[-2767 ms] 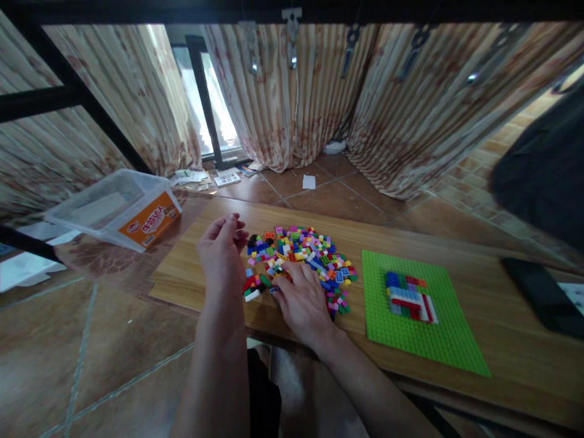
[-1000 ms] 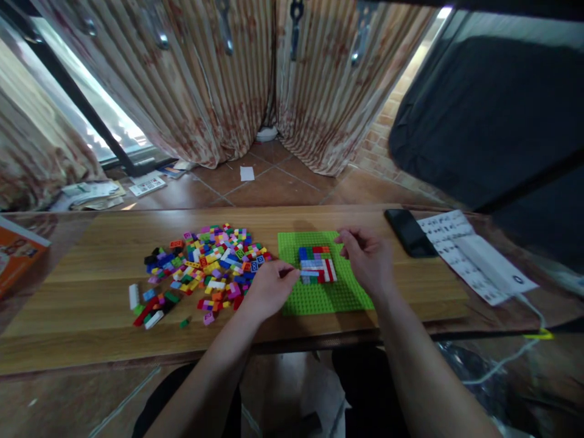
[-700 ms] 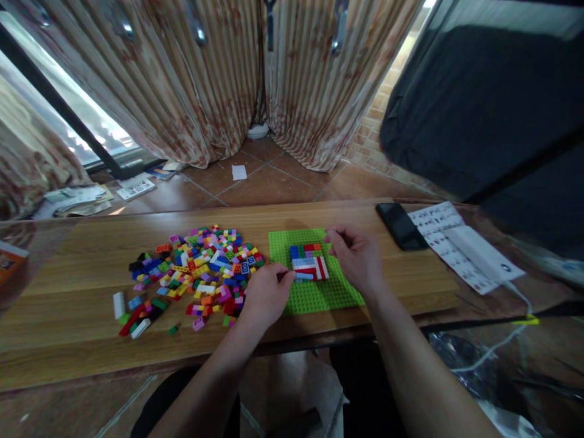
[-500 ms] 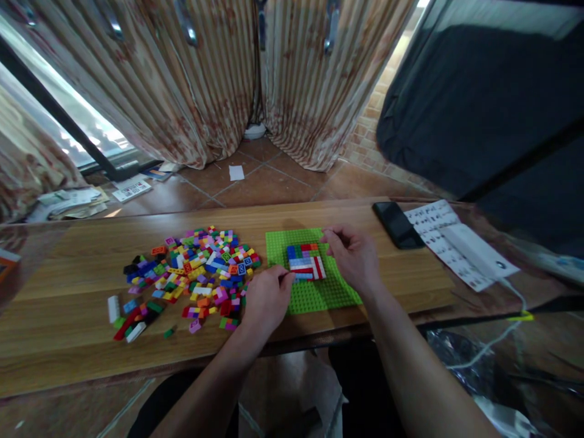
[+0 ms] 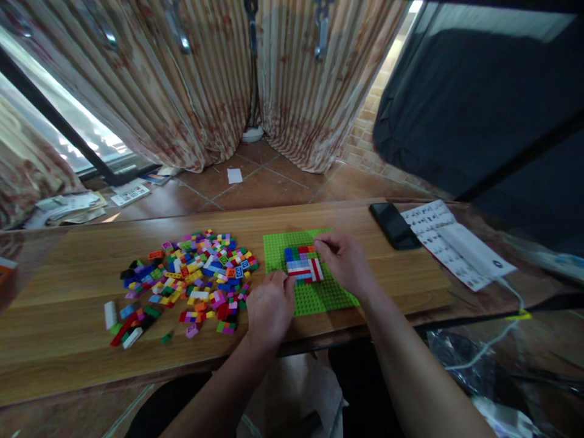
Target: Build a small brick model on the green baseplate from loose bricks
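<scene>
A green studded baseplate lies on the wooden table, bearing a flat block of toy bricks in blue, green, red, orange, light blue and white. My left hand is closed, thumb and finger pinching the left end of a light blue brick at the block's near edge, beside a red strip. Whether that brick is fully pressed down, I cannot tell. My right hand is curled with its fingertips together at the block's far right corner, by the orange brick. What it holds, if anything, is hidden.
A heap of loose coloured bricks spreads left of the baseplate, with a white brick and several others nearer the front. A black phone and a printed sheet with a white device and cable lie at right. Curtains hang behind.
My left hand left the heap and brought a light blue brick to the block, where it has lowered. My right hand moved from the heap's left to the block's right side. The view swung right.
</scene>
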{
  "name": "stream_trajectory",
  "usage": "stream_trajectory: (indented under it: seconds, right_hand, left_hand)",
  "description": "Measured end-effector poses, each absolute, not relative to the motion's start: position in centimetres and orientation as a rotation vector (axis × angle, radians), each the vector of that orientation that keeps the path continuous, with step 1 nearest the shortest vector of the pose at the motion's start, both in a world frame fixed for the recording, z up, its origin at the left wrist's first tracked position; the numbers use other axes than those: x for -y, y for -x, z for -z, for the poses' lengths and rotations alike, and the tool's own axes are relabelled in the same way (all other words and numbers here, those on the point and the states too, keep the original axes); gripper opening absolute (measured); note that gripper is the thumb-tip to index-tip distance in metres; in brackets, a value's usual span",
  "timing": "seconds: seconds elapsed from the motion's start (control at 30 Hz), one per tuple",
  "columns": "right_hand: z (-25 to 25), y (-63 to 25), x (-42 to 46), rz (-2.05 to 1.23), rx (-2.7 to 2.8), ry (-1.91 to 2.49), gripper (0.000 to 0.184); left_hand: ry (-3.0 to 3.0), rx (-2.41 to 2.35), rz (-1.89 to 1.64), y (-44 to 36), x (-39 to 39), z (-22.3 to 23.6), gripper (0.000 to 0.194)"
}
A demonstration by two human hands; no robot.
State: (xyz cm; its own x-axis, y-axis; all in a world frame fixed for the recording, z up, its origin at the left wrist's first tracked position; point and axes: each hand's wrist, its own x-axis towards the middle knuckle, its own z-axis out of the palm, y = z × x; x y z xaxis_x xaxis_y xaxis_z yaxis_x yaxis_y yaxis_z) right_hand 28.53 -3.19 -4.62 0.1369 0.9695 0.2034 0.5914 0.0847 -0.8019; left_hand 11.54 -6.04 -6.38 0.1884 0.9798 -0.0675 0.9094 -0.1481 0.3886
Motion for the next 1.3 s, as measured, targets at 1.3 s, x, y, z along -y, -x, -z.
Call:
stream_trajectory:
  seconds: [1.3]
  right_hand:
    - [4.8, -30.3, 2.4, -0.817, 1.207, 1.724, 0.046]
  left_hand:
    - [-1.73, -1.519, -0.737, -9.4, 3.6, 5.8, 0.041]
